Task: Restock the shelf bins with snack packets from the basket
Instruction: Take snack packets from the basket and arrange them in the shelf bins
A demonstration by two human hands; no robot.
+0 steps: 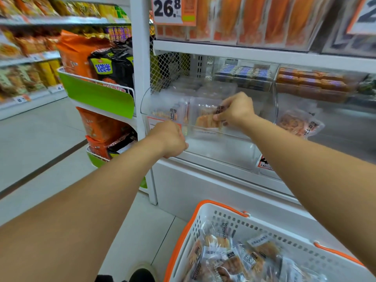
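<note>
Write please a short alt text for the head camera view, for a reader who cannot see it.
A person's right hand holds a snack packet inside a clear shelf bin, while the left hand grips the bin's front edge. Below stands a white basket with orange handles, holding more packets.

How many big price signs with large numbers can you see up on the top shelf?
2: one reading 26.8 at the top centre, and another cut off at the top right edge. Others may lie outside the view.
</note>
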